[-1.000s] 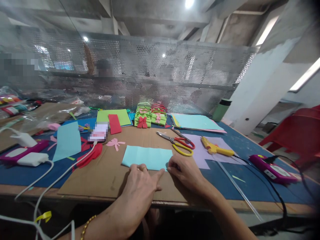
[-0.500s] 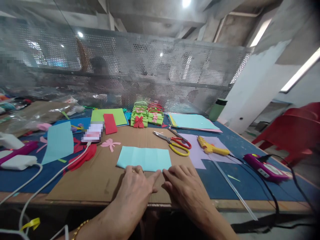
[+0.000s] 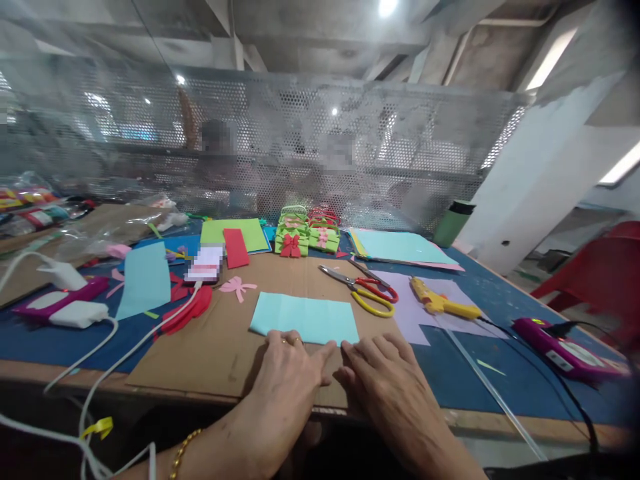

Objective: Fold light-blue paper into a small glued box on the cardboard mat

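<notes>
A light blue craft sheet [image 3: 305, 317], folded into a long strip with faint upright creases, lies on brown cardboard [image 3: 200, 360] before me. Along its near edge, my left hand [image 3: 287, 373] presses with bent fingers, its index finger reaching toward the middle. My right hand [image 3: 387, 373] holds down the right part of that edge, fingers close together. The index fingertips almost meet. Both thumbs sit low over the cardboard, and the fingertips partly cover the edge. Beyond the sheet's right end lie scissors [image 3: 373, 301] with red and yellow handles, partly open.
A yellow glue gun [image 3: 443, 301] rests on lilac sheets [image 3: 410, 330], its cord running to a purple power box [image 3: 565, 350]. Small green bags with bows [image 3: 293, 240] stand behind. Left are a phone [image 3: 205, 263], a red strip [image 3: 236, 248] and white cables [image 3: 135, 340].
The view has swung slightly left, so everything appears farther right. Both hands stay on the sheet's near edge, with hardly any movement against it.
</notes>
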Tool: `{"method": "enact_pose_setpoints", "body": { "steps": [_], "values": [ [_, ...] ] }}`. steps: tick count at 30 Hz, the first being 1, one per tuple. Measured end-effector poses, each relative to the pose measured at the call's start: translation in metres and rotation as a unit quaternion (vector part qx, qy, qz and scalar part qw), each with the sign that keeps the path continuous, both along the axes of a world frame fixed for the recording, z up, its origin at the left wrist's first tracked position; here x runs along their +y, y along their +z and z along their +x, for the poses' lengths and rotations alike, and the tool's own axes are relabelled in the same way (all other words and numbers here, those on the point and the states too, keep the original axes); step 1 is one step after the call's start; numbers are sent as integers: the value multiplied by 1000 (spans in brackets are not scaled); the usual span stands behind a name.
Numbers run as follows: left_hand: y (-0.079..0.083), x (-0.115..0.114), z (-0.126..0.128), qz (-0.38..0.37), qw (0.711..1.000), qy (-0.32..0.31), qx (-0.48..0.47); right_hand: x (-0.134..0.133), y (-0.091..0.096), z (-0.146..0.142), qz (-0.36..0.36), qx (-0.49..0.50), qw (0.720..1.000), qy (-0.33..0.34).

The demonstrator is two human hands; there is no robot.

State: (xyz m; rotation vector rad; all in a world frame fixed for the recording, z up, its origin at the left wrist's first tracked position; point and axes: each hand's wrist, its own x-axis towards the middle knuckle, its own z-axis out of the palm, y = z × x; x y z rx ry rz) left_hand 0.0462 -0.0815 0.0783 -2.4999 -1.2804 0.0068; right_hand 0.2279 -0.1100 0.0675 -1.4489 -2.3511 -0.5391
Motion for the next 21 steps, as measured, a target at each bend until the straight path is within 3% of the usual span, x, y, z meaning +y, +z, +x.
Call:
{"method": "enact_pose_setpoints", "body": {
  "steps": [4, 10, 21],
  "values": [
    [-6, -4, 2, 8, 1000, -11, 1, 2, 7, -10, -5, -73, 997, 0],
    [-33, -6, -9, 148, 986, 27, -67, 10, 2, -13, 16, -100, 995, 15],
    [-38, 29, -69, 119, 978, 62, -157, 16, -1, -9, 38, -111, 992, 45]
  ]
}}
